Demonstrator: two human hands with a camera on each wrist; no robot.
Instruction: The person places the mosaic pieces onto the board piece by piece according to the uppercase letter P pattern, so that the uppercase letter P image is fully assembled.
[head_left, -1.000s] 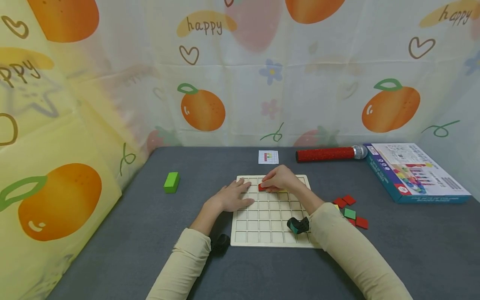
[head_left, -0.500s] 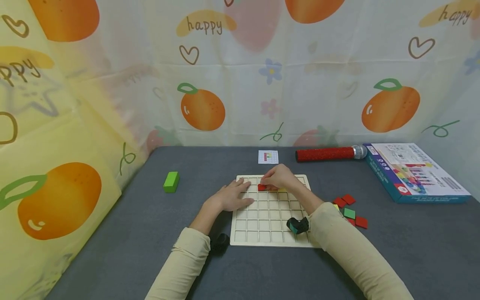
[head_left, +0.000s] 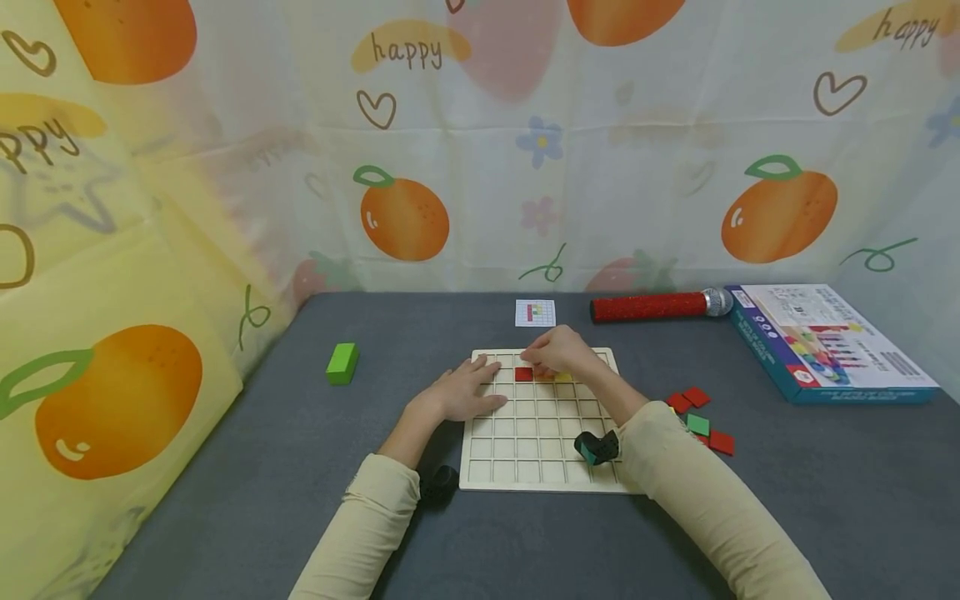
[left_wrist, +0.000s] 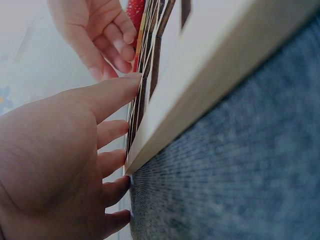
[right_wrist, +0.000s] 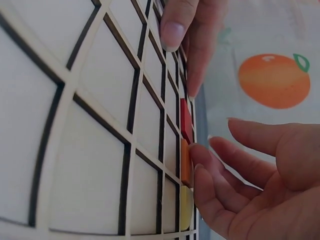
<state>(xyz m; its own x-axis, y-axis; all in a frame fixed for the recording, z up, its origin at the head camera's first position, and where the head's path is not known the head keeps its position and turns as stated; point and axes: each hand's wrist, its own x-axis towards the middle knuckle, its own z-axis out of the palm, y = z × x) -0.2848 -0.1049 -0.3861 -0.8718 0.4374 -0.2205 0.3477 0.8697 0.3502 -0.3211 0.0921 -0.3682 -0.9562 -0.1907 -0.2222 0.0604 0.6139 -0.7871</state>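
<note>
A pale wooden grid board (head_left: 517,458) lies on the grey table. My left hand (head_left: 460,396) rests on its left edge with fingers spread. Over the far rows hovers my right hand (head_left: 562,352). In the right wrist view, a red tile (right_wrist: 185,120), an orange tile (right_wrist: 186,162) and a yellow tile (right_wrist: 186,207) sit in a line of cells. A fingertip of the right hand (right_wrist: 260,185) appears to touch the orange tile; its thumb stands apart from the tiles. The head view hides the orange tile behind this hand.
Right of the board lie loose red tiles (head_left: 722,442) and a green tile (head_left: 698,424), partly behind the sleeve. A green block (head_left: 342,363) stands left. Behind are a pattern card (head_left: 536,313), red microphone (head_left: 648,307) and game box (head_left: 840,350).
My right hand has let go of the red tile and lifted slightly away, its thumb moving up from it. The red tile now shows fully in its cell. My left hand stays put.
</note>
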